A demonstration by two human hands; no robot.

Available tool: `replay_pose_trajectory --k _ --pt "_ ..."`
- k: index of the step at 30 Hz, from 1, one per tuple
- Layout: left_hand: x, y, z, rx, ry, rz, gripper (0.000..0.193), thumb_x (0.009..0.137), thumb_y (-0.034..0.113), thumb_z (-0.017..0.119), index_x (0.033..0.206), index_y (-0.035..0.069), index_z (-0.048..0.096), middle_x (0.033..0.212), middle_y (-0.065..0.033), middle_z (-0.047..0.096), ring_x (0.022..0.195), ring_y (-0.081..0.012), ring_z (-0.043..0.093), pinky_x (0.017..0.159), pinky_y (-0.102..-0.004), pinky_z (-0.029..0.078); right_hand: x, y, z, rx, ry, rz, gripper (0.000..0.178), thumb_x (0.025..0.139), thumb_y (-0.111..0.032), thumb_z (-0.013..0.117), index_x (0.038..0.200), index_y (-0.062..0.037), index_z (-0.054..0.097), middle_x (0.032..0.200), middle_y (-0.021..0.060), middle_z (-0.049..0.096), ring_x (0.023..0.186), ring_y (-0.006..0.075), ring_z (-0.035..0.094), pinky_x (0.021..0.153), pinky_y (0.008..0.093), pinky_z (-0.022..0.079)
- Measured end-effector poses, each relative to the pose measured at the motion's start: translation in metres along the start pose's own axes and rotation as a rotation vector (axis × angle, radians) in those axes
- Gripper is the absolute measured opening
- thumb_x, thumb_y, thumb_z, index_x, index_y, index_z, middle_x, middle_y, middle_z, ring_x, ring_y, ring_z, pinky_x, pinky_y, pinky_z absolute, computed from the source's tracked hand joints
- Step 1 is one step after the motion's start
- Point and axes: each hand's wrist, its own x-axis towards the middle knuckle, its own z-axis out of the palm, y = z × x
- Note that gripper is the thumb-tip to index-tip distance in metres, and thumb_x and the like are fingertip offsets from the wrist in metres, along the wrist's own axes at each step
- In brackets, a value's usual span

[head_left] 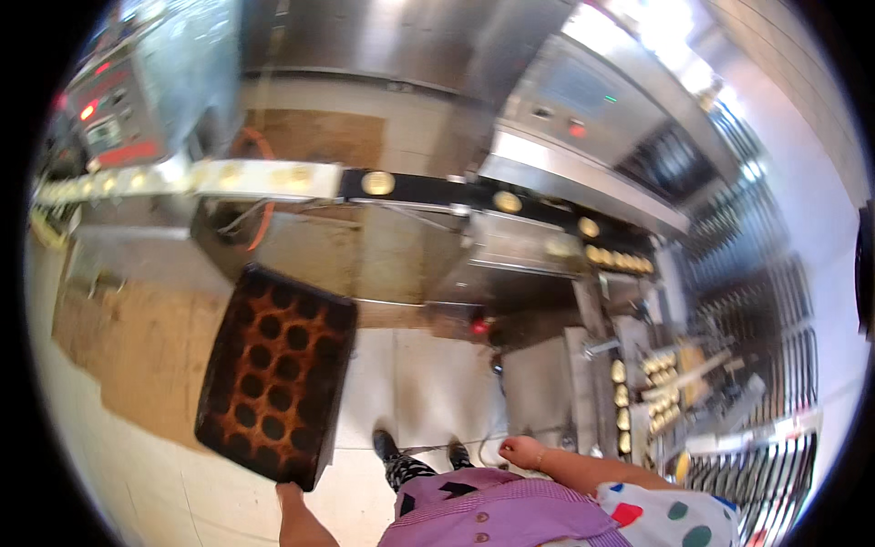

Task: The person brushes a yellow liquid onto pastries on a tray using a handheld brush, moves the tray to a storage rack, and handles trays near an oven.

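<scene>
My left hand (290, 490) grips the near edge of a dark baking tray (285, 342), its fingers mostly hidden behind the rim. The tray is tilted up at my left, with rows of round dark marks or hollows over a rusty brown surface. No dough pieces show on it. My right hand (521, 451) hangs in front of my body, fingers curled in, with nothing visible in it. It touches nothing that I can see. Ahead of me, a narrow conveyor belt (421, 189) carries round pale dough pieces (378, 183), spaced apart.
A steel machine (592, 118) with a control panel stands at the far right, over the conveyor. Dough pieces (622, 401) sit in rows at my right, beside metal racks (756, 474). A control box (114, 114) with red lights is at far left. Brown cardboard (137, 365) covers part of the floor.
</scene>
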Motion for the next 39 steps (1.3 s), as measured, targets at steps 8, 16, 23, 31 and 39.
replay_pose_trajectory --k 8,16,23,31,39 --pt "-0.056 -0.019 -0.017 -1.028 0.144 -0.519 0.036 0.073 0.029 0.068 0.092 -0.001 0.064 0.091 -0.0185 0.066 0.086 -0.0314 0.064 0.075 -0.0380 0.052 0.019 -0.027 -0.010 0.055 -0.080 0.081 0.035 0.084 -0.037 0.055 0.098 -0.0060 0.066 0.079 0.0126 0.067 0.074 0.0265 0.065 0.070 0.0367 0.050" --pt "-0.173 0.010 -0.107 -2.120 0.589 -0.785 0.013 0.066 -0.003 0.056 0.069 0.004 0.046 0.063 -0.0068 0.050 0.061 -0.0174 0.048 0.058 -0.0332 0.044 0.034 -0.030 -0.026 0.133 -0.078 0.047 0.030 0.084 -0.031 0.058 0.094 -0.0037 0.066 0.072 0.0103 0.067 0.065 0.0194 0.065 0.064 0.0323 0.052" --pt "-0.302 -0.006 -0.262 -2.755 1.204 0.027 0.082 0.057 -0.020 0.046 0.130 0.015 0.030 0.126 -0.0094 0.037 0.108 -0.0235 0.045 0.086 -0.0315 0.043 0.064 -0.057 -0.044 0.288 -0.022 -0.111 0.027 0.085 -0.025 0.057 0.096 -0.0011 0.063 0.072 0.0084 0.066 0.060 0.0141 0.062 0.056 0.0278 0.051" --pt "-0.391 -0.033 -0.380 -2.671 1.021 0.587 0.104 0.060 -0.023 0.043 0.145 0.026 0.009 0.135 -0.0092 0.032 0.120 -0.0290 0.039 0.084 -0.0347 0.046 0.066 -0.175 -0.074 0.995 -0.238 -0.169 0.037 0.091 -0.037 0.050 0.111 -0.0050 0.052 0.095 0.0110 0.063 0.075 0.0196 0.061 0.066 0.0322 0.050" --pt "-0.485 -0.018 -0.409 -2.531 0.543 0.959 0.102 0.052 -0.010 0.047 0.145 0.018 0.015 0.135 -0.0129 0.038 0.123 -0.0301 0.041 0.098 -0.0408 0.042 0.028 -0.145 -0.155 2.247 0.016 -0.275 0.040 0.088 -0.028 0.044 0.120 -0.0052 0.048 0.109 0.0131 0.058 0.104 0.0325 0.055 0.094 0.0466 0.043"
